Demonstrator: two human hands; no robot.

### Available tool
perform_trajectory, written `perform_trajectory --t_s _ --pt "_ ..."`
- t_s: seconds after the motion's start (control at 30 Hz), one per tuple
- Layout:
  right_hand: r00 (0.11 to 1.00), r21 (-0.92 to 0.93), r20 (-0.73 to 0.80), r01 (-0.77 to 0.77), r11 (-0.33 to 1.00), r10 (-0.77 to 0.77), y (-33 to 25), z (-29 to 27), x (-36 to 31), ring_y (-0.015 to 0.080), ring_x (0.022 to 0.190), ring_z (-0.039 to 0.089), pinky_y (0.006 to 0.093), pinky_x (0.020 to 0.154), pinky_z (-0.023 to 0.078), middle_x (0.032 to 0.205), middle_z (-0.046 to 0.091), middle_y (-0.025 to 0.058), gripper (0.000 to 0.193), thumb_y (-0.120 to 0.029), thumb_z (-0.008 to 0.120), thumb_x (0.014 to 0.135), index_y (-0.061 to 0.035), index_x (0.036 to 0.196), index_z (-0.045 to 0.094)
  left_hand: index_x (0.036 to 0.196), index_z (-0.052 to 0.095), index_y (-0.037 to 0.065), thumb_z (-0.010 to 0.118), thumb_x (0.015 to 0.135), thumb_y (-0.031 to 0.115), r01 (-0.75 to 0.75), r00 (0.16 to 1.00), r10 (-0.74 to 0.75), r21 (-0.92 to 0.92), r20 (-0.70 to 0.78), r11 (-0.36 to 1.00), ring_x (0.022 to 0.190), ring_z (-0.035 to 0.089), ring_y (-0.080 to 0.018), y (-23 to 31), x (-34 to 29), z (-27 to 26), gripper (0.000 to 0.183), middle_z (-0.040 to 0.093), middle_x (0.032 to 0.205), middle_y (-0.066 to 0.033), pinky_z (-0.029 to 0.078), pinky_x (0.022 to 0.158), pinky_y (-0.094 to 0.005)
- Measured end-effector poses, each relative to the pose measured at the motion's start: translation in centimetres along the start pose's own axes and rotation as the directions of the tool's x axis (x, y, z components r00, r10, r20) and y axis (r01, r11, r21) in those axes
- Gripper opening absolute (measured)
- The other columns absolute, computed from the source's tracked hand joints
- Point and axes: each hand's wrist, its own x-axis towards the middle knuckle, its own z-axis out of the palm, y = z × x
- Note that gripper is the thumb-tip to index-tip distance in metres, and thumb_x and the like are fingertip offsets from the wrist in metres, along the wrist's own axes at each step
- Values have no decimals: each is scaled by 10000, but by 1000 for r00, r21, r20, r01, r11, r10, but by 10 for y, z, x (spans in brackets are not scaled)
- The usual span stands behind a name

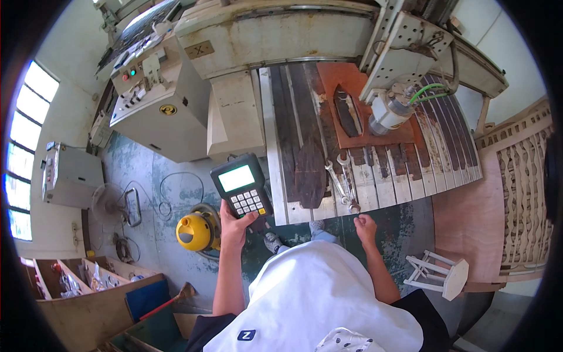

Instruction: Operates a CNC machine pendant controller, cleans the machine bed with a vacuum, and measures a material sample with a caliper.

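My left hand (233, 226) is wrapped round a dark handheld controller (241, 186) with a lit screen and a keypad; the thumb lies beside its lower keys. Two open-end wrenches (340, 183) lie on the slatted machine bed (369, 190), their lower ends close to its front edge. Just off that edge, near the wrench ends, my right hand (366, 229) is closed with curled fingers; whatever it holds, if anything, is hidden. Farther back, a spindle (387, 112) hangs over a reddish-brown board (358, 139) with a pointed oval cutout. A dark, pointed piece (309, 176) lies left of the wrenches.
A beige control cabinet (158, 123) stands at the back left. On the floor are a yellow vacuum cleaner (196, 230), a fan (107, 202) and loose cables. A white stool (440, 273) and a wooden panel with wavy slats (522, 199) are at right; wooden bins (88, 293) at left.
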Motion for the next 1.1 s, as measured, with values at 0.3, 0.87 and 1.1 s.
perform_trajectory --t_s 0.3,0.87,1.1 --pt "997 100 16 -77 992 75 27 10 0 193 666 628 315 640 498 715 644 98 249 -181 736 691 -4 847 655 1149 443 10 729 625 -103 15 1000 -15 50 11 999 903 634 -196 4 -6 13 607 606 1007 -95 527 817 -323" --pt "976 31 4 -216 976 216 25 -1 -8 306 671 642 374 648 501 677 639 158 185 -173 677 739 10 732 650 1149 444 12 732 626 -114 6 998 -9 52 58 999 894 634 -188 -1 -3 16 609 607 996 -89 538 803 -322" --pt "990 -83 -30 -138 987 136 38 2 -7 345 686 630 408 653 490 691 631 182 253 -246 671 745 6 739 651 1136 447 14 722 634 -119 -15 997 11 55 71 998 901 633 -188 2 -5 24 588 606 996 -91 537 807 -325"
